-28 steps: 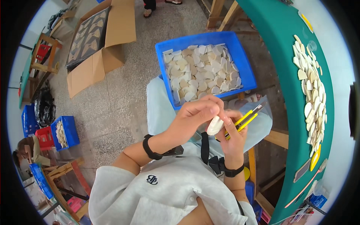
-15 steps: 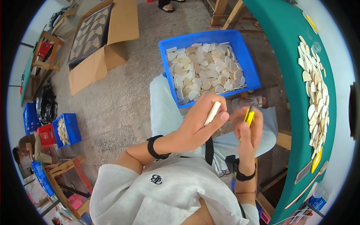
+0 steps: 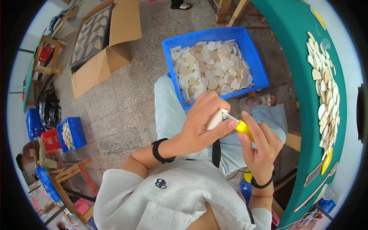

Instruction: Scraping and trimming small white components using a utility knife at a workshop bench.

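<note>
Pinched in my left hand (image 3: 205, 120) is a flat, cream-white rounded piece (image 3: 215, 119), its kind not clear. My right hand (image 3: 261, 147) grips a yellow-handled utility knife (image 3: 244, 129). The knife's metal blade reaches left and meets the upper edge of the piece, beside my left thumb. Just beyond both hands a blue bin (image 3: 262, 78) holds a heap of similar white and beige half-round pieces (image 3: 209, 69).
At right, a green-topped table (image 3: 285, 42) bears a long pile of white pieces (image 3: 326, 99) and yellow-handled tools (image 3: 326, 161). An open cardboard box (image 3: 92, 78) stands far left. A smaller blue bin (image 3: 78, 134) and a seated person (image 3: 36, 153) are at left.
My right hand has brought the knife leftward, and its blade now touches the piece. The piece has turned in my left hand, showing its broad face.
</note>
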`<state>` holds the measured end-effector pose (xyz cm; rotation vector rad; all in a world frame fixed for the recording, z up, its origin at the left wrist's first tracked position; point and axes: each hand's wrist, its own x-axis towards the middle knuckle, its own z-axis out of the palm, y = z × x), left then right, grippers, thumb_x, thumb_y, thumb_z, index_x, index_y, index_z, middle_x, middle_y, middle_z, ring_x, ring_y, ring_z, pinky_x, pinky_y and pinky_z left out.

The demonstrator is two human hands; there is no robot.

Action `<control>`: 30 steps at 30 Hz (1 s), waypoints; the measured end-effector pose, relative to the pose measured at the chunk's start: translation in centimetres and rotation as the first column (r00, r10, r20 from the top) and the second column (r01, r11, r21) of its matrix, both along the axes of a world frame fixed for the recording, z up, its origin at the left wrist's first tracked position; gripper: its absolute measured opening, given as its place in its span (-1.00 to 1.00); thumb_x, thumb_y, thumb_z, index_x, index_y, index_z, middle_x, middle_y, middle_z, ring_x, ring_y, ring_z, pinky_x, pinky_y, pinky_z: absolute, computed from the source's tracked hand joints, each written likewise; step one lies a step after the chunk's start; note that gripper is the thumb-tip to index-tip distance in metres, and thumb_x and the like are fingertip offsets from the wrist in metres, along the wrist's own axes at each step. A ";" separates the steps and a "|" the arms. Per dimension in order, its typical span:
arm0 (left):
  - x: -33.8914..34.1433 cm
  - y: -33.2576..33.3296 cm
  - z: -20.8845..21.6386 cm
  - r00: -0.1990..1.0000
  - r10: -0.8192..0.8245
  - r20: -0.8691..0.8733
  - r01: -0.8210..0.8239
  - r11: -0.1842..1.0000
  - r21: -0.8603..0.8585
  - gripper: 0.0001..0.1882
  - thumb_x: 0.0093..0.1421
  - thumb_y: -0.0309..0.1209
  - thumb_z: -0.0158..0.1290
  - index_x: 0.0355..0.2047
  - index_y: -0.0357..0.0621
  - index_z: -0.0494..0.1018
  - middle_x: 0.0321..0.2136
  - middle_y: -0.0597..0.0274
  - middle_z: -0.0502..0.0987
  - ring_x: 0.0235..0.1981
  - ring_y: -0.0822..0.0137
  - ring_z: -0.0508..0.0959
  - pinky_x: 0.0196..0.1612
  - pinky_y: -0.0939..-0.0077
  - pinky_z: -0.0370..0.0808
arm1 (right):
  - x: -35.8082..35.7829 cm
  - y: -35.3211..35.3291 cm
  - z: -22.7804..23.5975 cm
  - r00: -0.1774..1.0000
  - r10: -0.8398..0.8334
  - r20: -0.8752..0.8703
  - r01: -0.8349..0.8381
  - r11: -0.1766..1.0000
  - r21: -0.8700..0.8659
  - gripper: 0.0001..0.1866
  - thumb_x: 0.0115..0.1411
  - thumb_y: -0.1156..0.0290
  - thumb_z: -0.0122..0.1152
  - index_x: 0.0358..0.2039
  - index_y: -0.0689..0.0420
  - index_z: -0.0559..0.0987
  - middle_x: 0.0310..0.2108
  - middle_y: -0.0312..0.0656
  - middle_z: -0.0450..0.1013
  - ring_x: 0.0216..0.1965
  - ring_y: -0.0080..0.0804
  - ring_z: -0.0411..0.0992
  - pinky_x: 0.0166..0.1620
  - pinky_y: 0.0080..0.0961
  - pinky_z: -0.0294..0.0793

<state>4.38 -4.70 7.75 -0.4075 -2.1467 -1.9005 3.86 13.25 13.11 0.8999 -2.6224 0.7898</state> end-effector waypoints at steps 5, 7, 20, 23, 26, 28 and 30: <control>-0.3 -0.4 -0.2 0.998 0.031 -0.052 -0.035 0.996 -0.085 -0.76 0.05 -0.27 0.18 -0.44 -0.12 0.40 -0.53 0.25 0.28 -0.47 0.27 0.21 -0.40 0.45 0.13 | -0.2 0.1 0.3 1.000 0.013 0.008 -0.014 0.999 0.035 -0.59 0.02 0.28 0.29 -0.09 0.11 0.55 -0.68 -0.34 0.20 -0.73 -0.49 0.18 -0.66 -0.55 0.13; -0.4 -0.5 -0.2 0.997 0.032 -0.076 -0.040 0.993 -0.108 -0.76 0.03 -0.26 0.20 -0.45 -0.11 0.40 -0.55 0.26 0.28 -0.49 0.28 0.19 -0.41 0.45 0.12 | -0.2 0.1 0.3 1.000 0.021 0.020 -0.021 0.999 0.026 -0.60 0.03 0.27 0.29 -0.10 0.10 0.55 -0.69 -0.34 0.20 -0.73 -0.48 0.17 -0.67 -0.55 0.13; -0.4 -0.9 -0.6 0.988 0.035 -0.147 -0.050 0.994 -0.097 -0.76 -0.01 -0.27 0.21 -0.54 -0.10 0.40 -0.60 0.30 0.28 -0.53 0.31 0.18 -0.43 0.45 0.10 | -0.3 -0.1 0.0 0.998 0.066 0.021 -0.065 0.998 -0.021 -0.65 0.02 0.29 0.30 -0.15 0.10 0.57 -0.70 -0.34 0.22 -0.75 -0.47 0.18 -0.67 -0.55 0.14; -0.1 -0.9 -0.9 0.991 0.022 -0.129 -0.034 0.996 -0.088 -0.76 0.01 -0.28 0.20 -0.54 -0.11 0.39 -0.59 0.29 0.27 -0.52 0.30 0.19 -0.42 0.46 0.11 | -0.2 -0.1 -0.5 0.998 0.065 -0.001 -0.065 0.998 -0.022 -0.65 0.02 0.30 0.30 -0.15 0.10 0.57 -0.70 -0.34 0.22 -0.74 -0.47 0.18 -0.67 -0.55 0.14; -0.1 -0.5 -1.0 0.997 -0.012 -0.072 0.012 1.000 0.005 -0.74 0.04 -0.25 0.18 -0.53 -0.12 0.36 -0.57 0.28 0.27 -0.50 0.30 0.20 -0.40 0.46 0.12 | -0.1 -0.2 -0.7 0.999 0.038 0.012 -0.037 0.998 -0.057 -0.66 0.03 0.30 0.29 -0.16 0.10 0.57 -0.70 -0.34 0.23 -0.74 -0.46 0.18 -0.67 -0.55 0.14; 0.1 -0.4 -0.8 0.999 -0.045 -0.016 0.046 0.996 0.074 -0.72 0.06 -0.23 0.16 -0.51 -0.13 0.34 -0.56 0.28 0.26 -0.49 0.31 0.20 -0.39 0.46 0.13 | 0.1 -0.2 -0.7 0.999 0.007 0.053 -0.002 0.995 -0.099 -0.66 0.03 0.30 0.29 -0.16 0.11 0.57 -0.70 -0.33 0.23 -0.74 -0.46 0.18 -0.66 -0.55 0.14; 0.3 -0.5 -0.6 0.994 -0.093 0.051 0.085 0.988 0.126 -0.70 0.08 -0.20 0.14 -0.50 -0.13 0.32 -0.56 0.28 0.25 -0.47 0.31 0.20 -0.37 0.46 0.14 | 0.2 -0.1 -0.6 0.992 -0.033 0.118 0.050 0.988 -0.146 -0.67 0.03 0.31 0.28 -0.16 0.11 0.57 -0.70 -0.33 0.23 -0.74 -0.46 0.18 -0.66 -0.55 0.14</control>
